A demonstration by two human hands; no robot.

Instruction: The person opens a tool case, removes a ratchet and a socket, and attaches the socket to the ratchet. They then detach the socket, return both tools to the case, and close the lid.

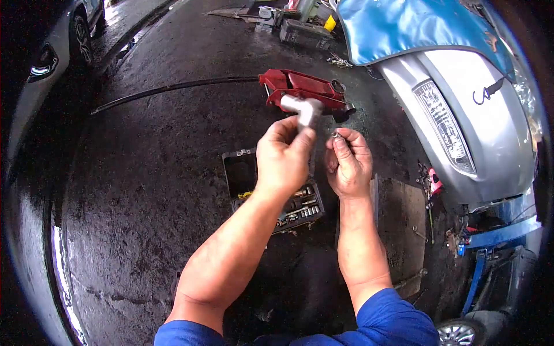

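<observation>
In front of me, my left hand (287, 147) grips a silvery, bent metal piece (307, 111), elbow-shaped and smeared by motion. My right hand (350, 158) is just to its right, thumb and fingertips pinching a small metal piece (336, 135) too small to name. The two hands are apart. Below them on the dark floor lies an open toolbox (235, 154), partly hidden by my left hand and forearm. Rows of sockets (303, 214) show in its near part.
A red floor jack (303, 83) stands beyond my hands, its long handle (173, 87) reaching left. At right is a silver car bumper (479, 104) under a blue cover (404, 29). A flat board (401, 225) lies right of my forearm. Another car (34, 86) stands upper left.
</observation>
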